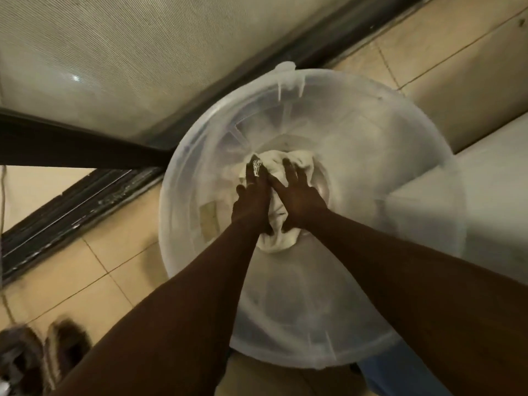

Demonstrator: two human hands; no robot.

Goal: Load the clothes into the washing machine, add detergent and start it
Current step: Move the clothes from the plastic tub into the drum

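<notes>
Deep down, both hands (left [251, 201], right [300, 200]) press, fingers spread, on pale clothes [278, 241] inside the translucent tub [371, 132]

Beige tiled floor [85, 275] under a translucent plastic tub [414, 144], furry slippers [43, 355] near it.

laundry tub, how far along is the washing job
Early. Done: nothing visible; no washing machine or detergent in view. In hand: both the left hand and right hand reach into the translucent tub onto a cream cloth. Left: loading, detergent, starting.
</notes>
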